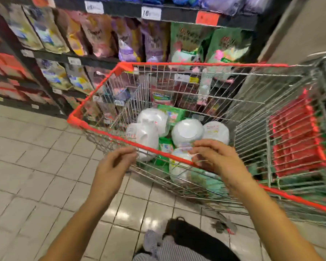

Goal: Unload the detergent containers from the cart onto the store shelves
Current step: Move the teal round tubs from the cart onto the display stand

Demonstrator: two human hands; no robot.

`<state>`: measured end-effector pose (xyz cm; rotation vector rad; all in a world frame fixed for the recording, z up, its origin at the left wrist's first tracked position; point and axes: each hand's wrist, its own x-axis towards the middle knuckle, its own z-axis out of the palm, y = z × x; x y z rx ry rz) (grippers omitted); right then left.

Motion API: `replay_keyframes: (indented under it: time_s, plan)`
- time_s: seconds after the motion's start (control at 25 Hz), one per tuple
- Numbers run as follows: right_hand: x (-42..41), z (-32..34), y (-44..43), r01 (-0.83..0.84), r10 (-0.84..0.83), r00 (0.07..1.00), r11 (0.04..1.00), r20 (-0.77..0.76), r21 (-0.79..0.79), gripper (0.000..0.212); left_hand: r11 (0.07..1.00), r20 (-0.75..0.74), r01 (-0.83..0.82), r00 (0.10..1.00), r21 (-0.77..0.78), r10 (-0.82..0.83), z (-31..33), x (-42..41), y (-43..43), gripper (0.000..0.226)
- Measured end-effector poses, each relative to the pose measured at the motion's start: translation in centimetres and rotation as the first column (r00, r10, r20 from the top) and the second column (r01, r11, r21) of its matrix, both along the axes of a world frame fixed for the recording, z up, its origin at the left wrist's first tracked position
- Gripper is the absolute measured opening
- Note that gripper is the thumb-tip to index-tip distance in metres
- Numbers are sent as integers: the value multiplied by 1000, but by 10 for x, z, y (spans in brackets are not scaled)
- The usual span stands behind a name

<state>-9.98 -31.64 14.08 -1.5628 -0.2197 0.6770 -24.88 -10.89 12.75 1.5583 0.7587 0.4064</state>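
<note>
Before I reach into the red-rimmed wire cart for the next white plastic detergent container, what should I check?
1. Left hand free: ok, fingers loosely curled, holding nothing.
2. Right hand free: ok, fingers extended over the cart's near edge, nothing held.
3. White plastic detergent containers left to unload: ok, several lie in the red-rimmed wire cart.
4. Cart close to the black store shelves: ok, it stands right beside them.
5. Free shelf space: cannot tell; the visible rows look packed with colourful pouches, and the picture is blurred.
</note>
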Motion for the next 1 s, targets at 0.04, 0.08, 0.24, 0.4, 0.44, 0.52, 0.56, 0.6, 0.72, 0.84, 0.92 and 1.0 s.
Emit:
replay_keyframes:
  time_s: [0.04,0.08,0.24,0.4,0.44,0.52,0.56,0.6,0.72,0.84,0.92,1.0]
  plan:
    - [15,1,-3,52,-52,999,999,-13,-13,15,998,18,58,998,4,-58,3,25,4,19]
    - [30,0,-6,88,-89,996,995,-16,-47,16,993,21,120,993,13,-120,5,50,7,19]
    - [97,-16,-22,160,-173,984,965,-47,-208,17,924,-89,382,920,-22,-383,-13,154,-6,18]
    - [155,-60,-27,97,-138,988,901,-67,-422,12,785,-320,604,724,-135,-612,-67,234,-27,13]
    - [164,-75,-28,62,-114,990,882,-84,-467,9,757,-374,632,670,-168,-642,-85,247,-32,15]
    - [176,-111,-33,-20,-90,981,838,-175,-546,9,721,-452,657,587,-218,-672,-119,262,-41,27]
    - [178,-129,-38,-52,-110,965,810,-238,-584,10,693,-475,686,545,-222,-691,-136,265,-45,34]
    - [176,-146,-43,-73,-141,947,779,-288,-622,10,648,-497,727,486,-228,-719,-152,265,-48,42]
    - [166,-196,-54,-113,-196,895,770,-401,-628,15,417,-541,855,204,-307,-816,-197,259,-54,69]
    - [149,-220,-51,-92,-211,801,881,-560,-464,30,344,-492,866,136,-362,-860,-231,248,-57,100]
    - [142,-226,-46,-30,-255,731,915,-633,-403,36,339,-556,900,139,-275,-820,-245,244,-61,111]
    - [141,-227,-42,-9,-294,728,900,-620,-437,39,341,-586,917,163,-207,-794,-248,240,-64,109]
